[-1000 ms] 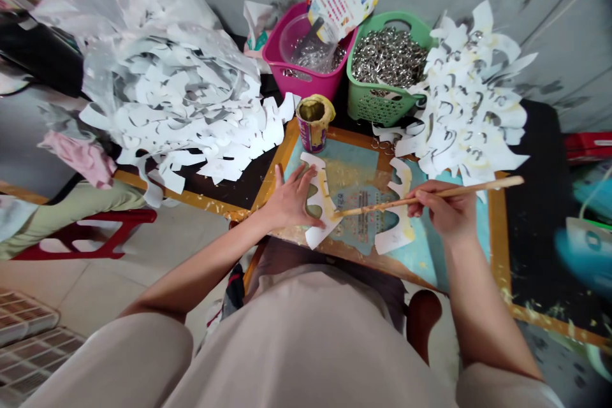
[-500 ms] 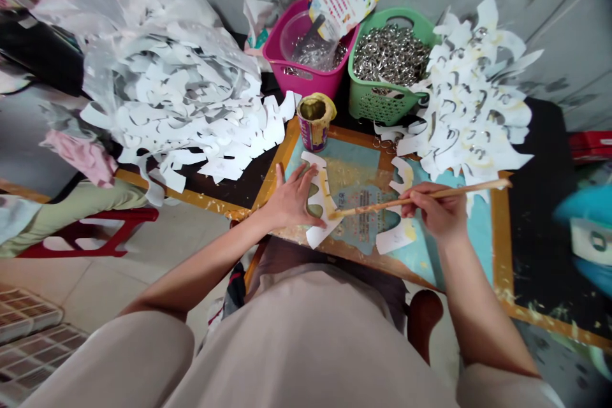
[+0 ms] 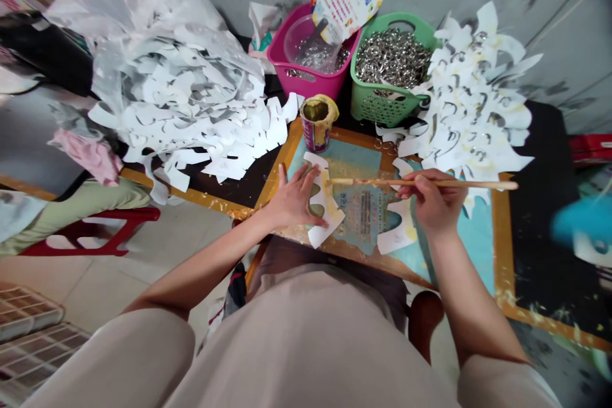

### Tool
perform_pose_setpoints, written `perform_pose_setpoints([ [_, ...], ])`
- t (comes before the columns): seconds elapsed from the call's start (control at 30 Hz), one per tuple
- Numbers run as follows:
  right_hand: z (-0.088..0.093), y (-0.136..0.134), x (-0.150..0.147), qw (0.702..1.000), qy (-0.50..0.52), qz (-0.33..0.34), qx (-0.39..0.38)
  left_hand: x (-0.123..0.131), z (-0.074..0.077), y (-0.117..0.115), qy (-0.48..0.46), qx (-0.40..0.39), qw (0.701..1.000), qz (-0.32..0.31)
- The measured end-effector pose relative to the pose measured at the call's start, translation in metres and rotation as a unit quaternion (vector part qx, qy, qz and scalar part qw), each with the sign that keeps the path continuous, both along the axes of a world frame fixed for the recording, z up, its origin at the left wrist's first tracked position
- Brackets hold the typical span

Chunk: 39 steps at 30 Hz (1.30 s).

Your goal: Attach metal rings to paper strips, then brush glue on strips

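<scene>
My left hand [image 3: 297, 199] lies with fingers spread on a white cut-out piece [image 3: 329, 219], pressing it against the work board. Yellowish glue-like paste marks the piece's right-hand edge. Between the fingers of my right hand [image 3: 433, 201] is a long wooden brush [image 3: 382, 183], nearly level, its tip at the right edge of that piece. A second white cut-out [image 3: 398, 239] with a yellow smear lies below my right hand, which partly covers it. Beyond my left hand stands a small purple can [image 3: 317, 135] with yellow paste crusted over its rim.
On the left, a clear plastic bag [image 3: 143, 6] spills a heap of white cut-outs [image 3: 191, 108]. A pink basket [image 3: 306, 80] and a green basket [image 3: 382, 102] full of metal rings stand at the back. More cut-outs with rings [image 3: 478, 108] are piled right. A red stool [image 3: 109, 229] is at left.
The brush tip has moved up along the piece's edge, away from my body, and the brush has swung closer to level. My left hand stays in place on the piece.
</scene>
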State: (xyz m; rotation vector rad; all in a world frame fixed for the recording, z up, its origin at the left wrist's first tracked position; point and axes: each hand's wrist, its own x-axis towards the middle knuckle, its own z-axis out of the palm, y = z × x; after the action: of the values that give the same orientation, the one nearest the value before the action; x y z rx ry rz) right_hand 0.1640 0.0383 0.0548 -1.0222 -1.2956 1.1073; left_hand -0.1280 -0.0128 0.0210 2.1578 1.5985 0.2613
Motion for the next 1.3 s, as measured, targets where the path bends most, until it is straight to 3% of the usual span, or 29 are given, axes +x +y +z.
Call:
perform_pose_setpoints([
  [0.13,-0.002,0.004,0.005,0.999,0.044,0.006,-0.008,0.000,0.001,0.000,0.000,0.002,1.000,0.000],
  [0.3,-0.014,0.012,0.007,0.996,-0.011,0.068,-0.052,0.000,0.002,0.000,-0.008,0.005,1.000,0.004],
  [0.63,-0.015,0.024,-0.019,0.999,-0.029,0.034,-0.003,-0.001,-0.002,-0.002,-0.006,0.002,1.000,0.006],
  [0.8,-0.017,0.028,-0.014,1.000,-0.016,-0.003,0.013,-0.003,-0.005,-0.001,-0.018,-0.007,1.000,0.015],
  [1.03,-0.027,0.031,-0.005,0.998,-0.016,0.049,-0.031,-0.002,-0.005,-0.002,-0.028,-0.005,0.999,0.021],
  [1.3,-0.015,0.030,-0.028,0.999,-0.033,0.039,0.007,-0.002,-0.003,-0.002,-0.019,-0.003,1.000,0.023],
])
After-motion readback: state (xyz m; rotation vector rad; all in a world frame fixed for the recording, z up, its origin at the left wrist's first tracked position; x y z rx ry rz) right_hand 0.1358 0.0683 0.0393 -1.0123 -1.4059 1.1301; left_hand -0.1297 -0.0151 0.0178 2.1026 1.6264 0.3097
